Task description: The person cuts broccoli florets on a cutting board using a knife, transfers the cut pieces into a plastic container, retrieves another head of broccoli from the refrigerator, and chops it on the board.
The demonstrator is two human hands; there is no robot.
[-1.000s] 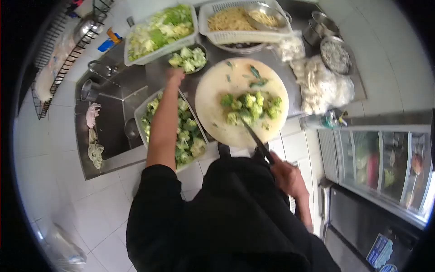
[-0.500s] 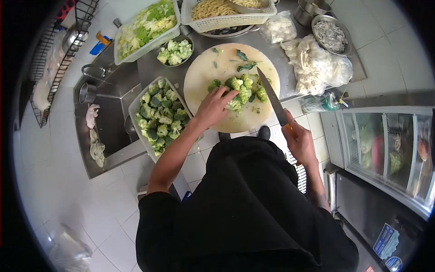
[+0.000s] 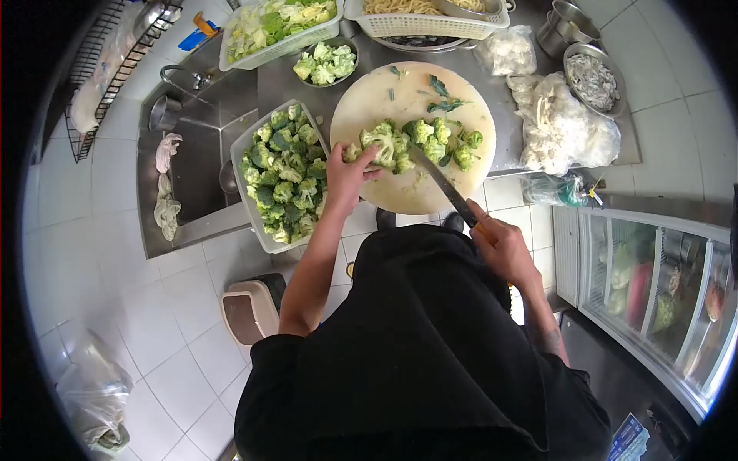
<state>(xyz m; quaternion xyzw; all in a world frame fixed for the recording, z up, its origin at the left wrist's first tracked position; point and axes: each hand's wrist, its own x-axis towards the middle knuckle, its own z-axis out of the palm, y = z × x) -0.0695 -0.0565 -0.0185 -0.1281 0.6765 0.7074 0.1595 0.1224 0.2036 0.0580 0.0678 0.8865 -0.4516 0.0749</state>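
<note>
On the round cutting board (image 3: 369, 98) lie several broccoli pieces (image 3: 427, 137) and loose dark green leaves (image 3: 447, 104). My left hand (image 3: 350, 173) is at the board's left edge, its fingers apart and touching the leftmost broccoli. My right hand (image 3: 500, 244) is closed around the orange handle of a knife (image 3: 448, 189), whose tip rests among the broccoli at the middle of the board. Left of the board stands a clear tub (image 3: 266, 240) full of broccoli florets. Pale green chopped pieces fill a metal bowl (image 3: 354, 75) behind it.
A sink (image 3: 201, 157) is at the left. At the back are a tub of lettuce (image 3: 280, 52) and a basket of noodles (image 3: 430, 29). Bags of pale food (image 3: 560, 127) and a metal bowl (image 3: 607, 58) stand at the right, above a glass-door fridge (image 3: 653, 284).
My left hand has gone from the bowl of chopped pieces to the broccoli on the board. The knife lifted to the right, then came back down among the pieces.
</note>
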